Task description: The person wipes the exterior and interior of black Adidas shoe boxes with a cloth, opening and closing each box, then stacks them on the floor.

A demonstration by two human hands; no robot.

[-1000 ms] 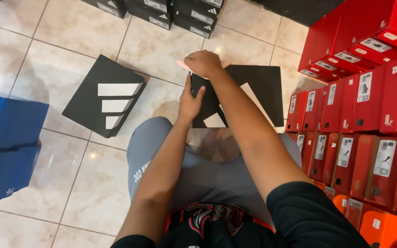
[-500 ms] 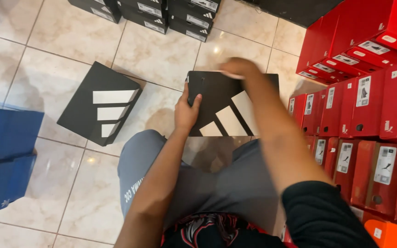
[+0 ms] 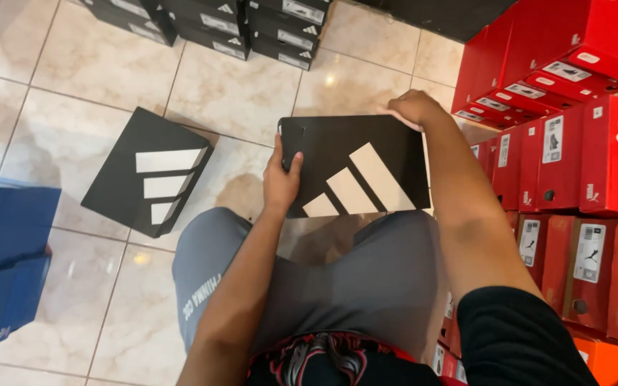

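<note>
Hands closed on black box (image 3: 355, 166), left hand (image 3: 281, 180) at near-left edge, right hand (image 3: 410, 109) at far corner; lid-seating step, needing even downward press.

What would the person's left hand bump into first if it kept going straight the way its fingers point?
The left hand grips the near-left edge of the black box, fingers pointing away. Straight ahead lies bare floor tile, then probably the stacked black boxes; depth is unclear.

Blue box (image 3: 5, 264) cut off at left edge, right fingertips hidden behind black box (image 3: 355, 168)
</note>
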